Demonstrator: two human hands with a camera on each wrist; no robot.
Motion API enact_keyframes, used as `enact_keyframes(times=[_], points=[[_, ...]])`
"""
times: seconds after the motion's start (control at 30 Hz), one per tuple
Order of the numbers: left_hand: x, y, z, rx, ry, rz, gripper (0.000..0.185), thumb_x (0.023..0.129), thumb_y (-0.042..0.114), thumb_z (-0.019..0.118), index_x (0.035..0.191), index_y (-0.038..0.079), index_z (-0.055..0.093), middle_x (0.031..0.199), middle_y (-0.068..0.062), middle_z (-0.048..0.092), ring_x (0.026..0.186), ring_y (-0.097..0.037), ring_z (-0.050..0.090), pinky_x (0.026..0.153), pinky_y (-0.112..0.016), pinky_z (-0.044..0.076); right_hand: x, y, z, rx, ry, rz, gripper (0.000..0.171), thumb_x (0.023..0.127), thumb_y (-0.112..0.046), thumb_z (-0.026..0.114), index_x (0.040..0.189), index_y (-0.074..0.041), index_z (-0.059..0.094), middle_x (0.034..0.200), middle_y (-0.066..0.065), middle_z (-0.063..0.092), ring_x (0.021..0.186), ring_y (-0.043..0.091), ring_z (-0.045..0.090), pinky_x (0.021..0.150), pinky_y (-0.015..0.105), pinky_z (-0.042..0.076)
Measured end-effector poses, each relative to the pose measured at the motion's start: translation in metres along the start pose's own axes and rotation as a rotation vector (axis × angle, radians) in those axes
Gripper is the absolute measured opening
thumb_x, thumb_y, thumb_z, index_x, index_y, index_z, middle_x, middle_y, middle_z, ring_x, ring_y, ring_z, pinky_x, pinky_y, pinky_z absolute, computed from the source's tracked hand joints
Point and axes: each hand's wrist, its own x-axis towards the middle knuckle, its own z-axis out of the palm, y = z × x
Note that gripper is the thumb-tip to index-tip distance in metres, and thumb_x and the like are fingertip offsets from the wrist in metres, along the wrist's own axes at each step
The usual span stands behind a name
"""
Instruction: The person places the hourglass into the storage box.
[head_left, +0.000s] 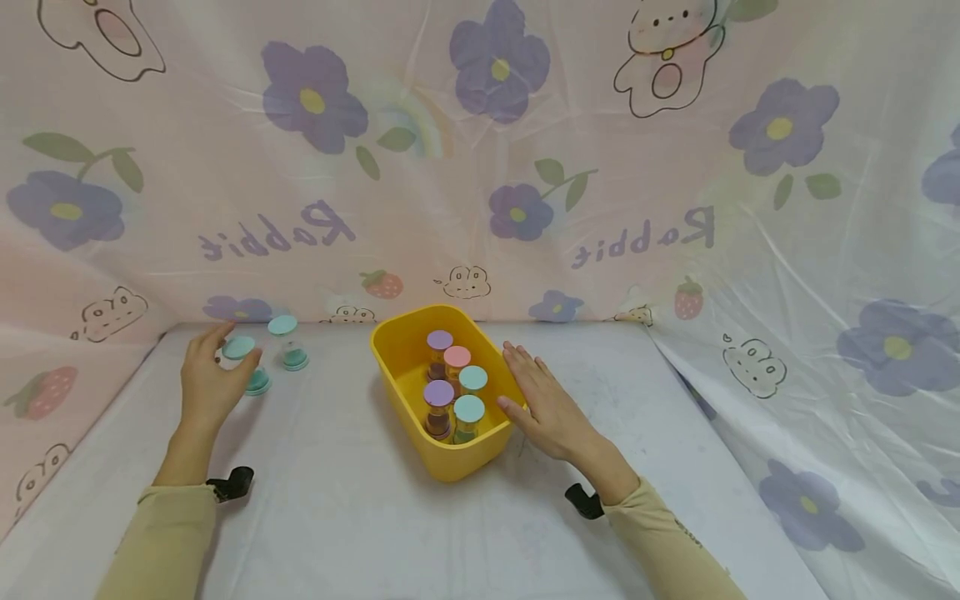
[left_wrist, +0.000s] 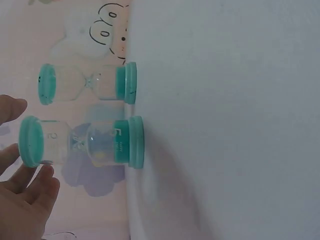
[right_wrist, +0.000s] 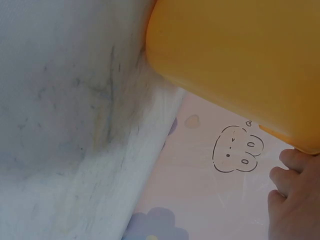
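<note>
My left hand (head_left: 212, 379) is around the top of a teal-capped hourglass (left_wrist: 77, 142), which stands upright on the table. Its fingertips are right at the cap's side, while the thumb sits a little away from it in the left wrist view. Just behind stands a second teal hourglass (head_left: 289, 343), also upright. My right hand (head_left: 551, 408) lies with fairly straight fingers along the right rim of a yellow bin (head_left: 405, 408). Inside the bin stand several hourglasses: purple-capped (head_left: 439, 394), pink-capped (head_left: 457, 358) and light-blue-capped (head_left: 469, 409) ones.
A white cloth covers the table (head_left: 322, 508). Behind and at the sides hangs a printed curtain (head_left: 427, 208) with flowers and rabbits, meeting the table's back edge close behind the hourglasses. Black camera mounts (head_left: 585, 502) stick out at both wrists.
</note>
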Motion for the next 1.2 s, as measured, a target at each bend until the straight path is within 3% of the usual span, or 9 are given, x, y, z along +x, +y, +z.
enact_keyframes(times=[0.2,0.33,0.77,1.03,1.2], points=[[-0.003,-0.005,0.0,0.021,-0.027,-0.065,0.063,0.101,0.02,0.067,0.154,-0.004,0.043,0.146,-0.032,0.044,0.128,-0.047,0.047,0.09,-0.022,0.042,0.0,-0.001,-0.001,0.0,0.003,-0.001,0.073,0.11,-0.045,0.044,0.165,-0.003,0.021,0.173,0.005,0.018,0.16,0.024,0.014,0.129,0.046,0.009],[-0.004,-0.007,0.0,0.029,-0.03,-0.115,0.062,0.102,0.025,0.064,0.152,-0.006,0.044,0.14,-0.032,0.047,0.127,-0.046,0.051,0.085,-0.011,0.041,0.0,-0.001,-0.001,-0.004,0.001,0.002,0.073,0.11,-0.045,0.044,0.165,-0.004,0.021,0.173,0.004,0.017,0.16,0.023,0.014,0.13,0.045,0.009],[-0.006,-0.008,0.001,0.018,-0.024,-0.142,0.06,0.103,0.027,0.063,0.151,-0.006,0.046,0.14,-0.027,0.048,0.122,-0.035,0.054,0.085,-0.006,0.043,0.0,-0.002,-0.002,0.001,0.002,-0.004,0.073,0.109,-0.045,0.044,0.165,-0.003,0.022,0.173,0.005,0.018,0.16,0.026,0.015,0.129,0.048,0.011],[-0.012,0.003,-0.001,0.014,0.021,-0.114,0.057,0.101,0.024,0.066,0.148,-0.003,0.051,0.138,-0.023,0.05,0.107,-0.011,0.052,0.083,-0.002,0.041,0.0,-0.001,-0.002,-0.003,0.003,-0.006,0.073,0.109,-0.044,0.044,0.165,-0.002,0.022,0.173,0.006,0.019,0.16,0.025,0.016,0.129,0.049,0.012],[-0.016,0.018,-0.002,-0.007,0.069,-0.057,0.052,0.099,0.019,0.069,0.144,-0.004,0.055,0.134,-0.022,0.053,0.098,0.004,0.046,0.082,-0.002,0.041,0.0,-0.001,-0.002,-0.006,0.005,-0.006,0.073,0.109,-0.045,0.044,0.165,-0.003,0.022,0.173,0.005,0.019,0.16,0.025,0.016,0.129,0.047,0.011]])
